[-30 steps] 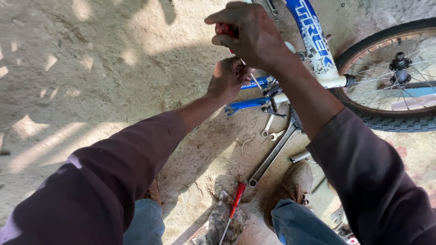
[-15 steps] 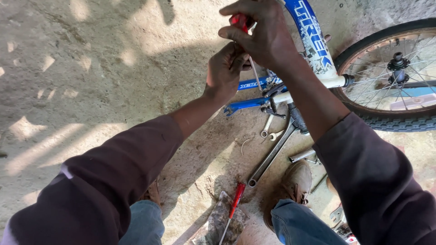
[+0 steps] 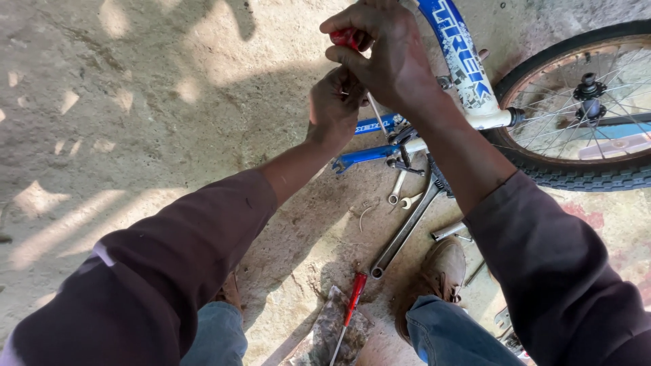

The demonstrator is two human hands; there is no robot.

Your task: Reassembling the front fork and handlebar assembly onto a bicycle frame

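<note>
Right hand (image 3: 390, 57) clenched on red-handled screwdriver (image 3: 347, 37), shaft angled down to bike frame (image 3: 468, 74); left hand (image 3: 336, 105) fingers closed beside the shaft, apparently steadying; spanners (image 3: 400, 234) on ground

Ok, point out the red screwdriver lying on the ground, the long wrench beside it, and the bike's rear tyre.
Red screwdriver (image 3: 355, 290), head view, on its red handle.
Long wrench (image 3: 405, 230), head view, middle of its shaft.
Rear tyre (image 3: 576, 177), head view, on the black tread.

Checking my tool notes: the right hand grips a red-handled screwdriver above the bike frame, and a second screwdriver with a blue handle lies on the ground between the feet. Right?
Not quite. The head view shows the screwdriver on the ground has a red handle, not blue. The right hand does grip a red-handled screwdriver above the bike frame.
</note>
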